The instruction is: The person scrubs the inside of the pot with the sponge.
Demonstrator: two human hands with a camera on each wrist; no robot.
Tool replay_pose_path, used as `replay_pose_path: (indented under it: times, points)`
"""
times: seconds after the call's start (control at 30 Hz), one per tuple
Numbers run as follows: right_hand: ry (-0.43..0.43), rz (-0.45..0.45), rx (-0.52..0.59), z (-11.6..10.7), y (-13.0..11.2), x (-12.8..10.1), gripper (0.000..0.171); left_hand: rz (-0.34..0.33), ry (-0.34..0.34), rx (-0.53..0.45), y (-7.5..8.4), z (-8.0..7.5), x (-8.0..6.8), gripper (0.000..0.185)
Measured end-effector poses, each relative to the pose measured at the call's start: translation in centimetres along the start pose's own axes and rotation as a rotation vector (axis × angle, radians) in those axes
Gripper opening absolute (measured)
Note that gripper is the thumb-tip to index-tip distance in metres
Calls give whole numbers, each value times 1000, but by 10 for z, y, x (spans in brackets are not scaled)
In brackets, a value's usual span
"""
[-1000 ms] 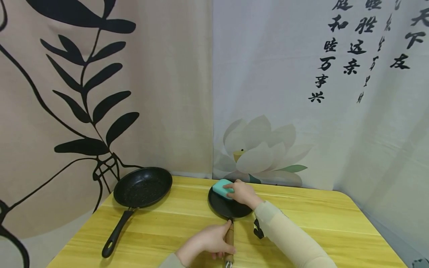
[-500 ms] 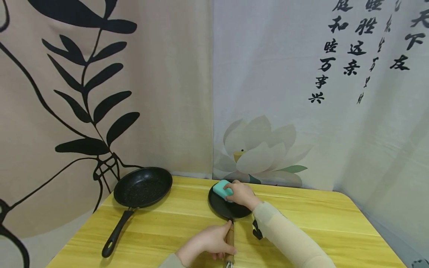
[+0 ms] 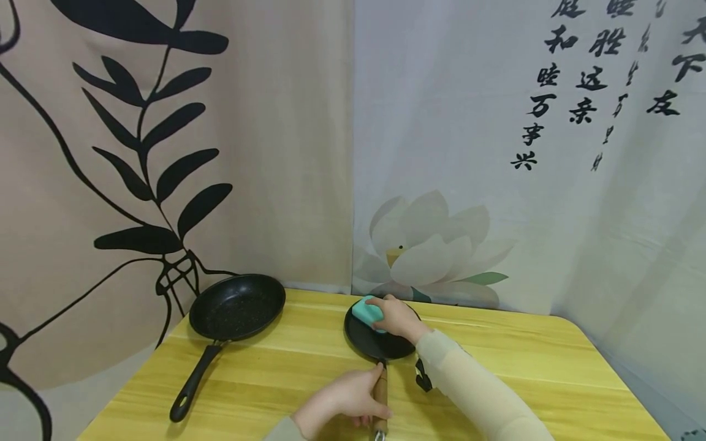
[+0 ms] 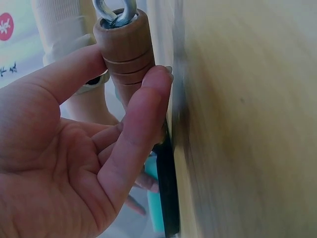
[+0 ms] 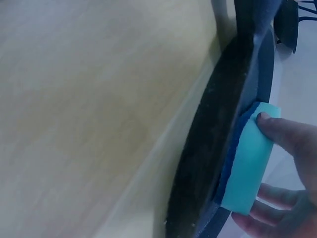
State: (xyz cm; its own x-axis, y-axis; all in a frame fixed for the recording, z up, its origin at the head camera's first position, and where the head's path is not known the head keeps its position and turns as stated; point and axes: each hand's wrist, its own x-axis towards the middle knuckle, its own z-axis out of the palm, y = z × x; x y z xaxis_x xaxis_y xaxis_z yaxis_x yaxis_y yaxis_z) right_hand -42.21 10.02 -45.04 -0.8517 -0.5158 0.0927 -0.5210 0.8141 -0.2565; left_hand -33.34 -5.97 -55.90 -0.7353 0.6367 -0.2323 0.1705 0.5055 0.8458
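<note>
Head view shows a small flat black pan (image 3: 377,340) lying on the yellow wooden worktop (image 3: 524,361), its wooden handle (image 3: 380,398) pointing toward the person. The left hand (image 3: 339,401) curls round that handle, thumb and fingers wrapped about the turned wood just below its metal hanging ring (image 4: 115,10); this grip seems meant to pin the pan flat so that it cannot slide or turn. The right hand (image 3: 394,318) pinches a teal sponge (image 3: 368,309) and presses it onto the pan's far left rim; the right wrist view shows the sponge's darker blue face (image 5: 233,148) down against the black surface, likely the scrubbing side. A second, deeper black frying pan (image 3: 237,306) with a black handle sits well apart to the left, untouched.

Compared with a second ago, the sponge and right hand lie slightly farther toward the pan's back edge, while the left hand's grip on the handle looks unchanged.
</note>
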Motion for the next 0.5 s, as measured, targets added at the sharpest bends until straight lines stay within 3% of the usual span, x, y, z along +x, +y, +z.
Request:
replay_pose_path:
  times: [0.5]
  points:
    - [1,10,-7,3,13,4,50,13,-3,-13,4,0,-3,113]
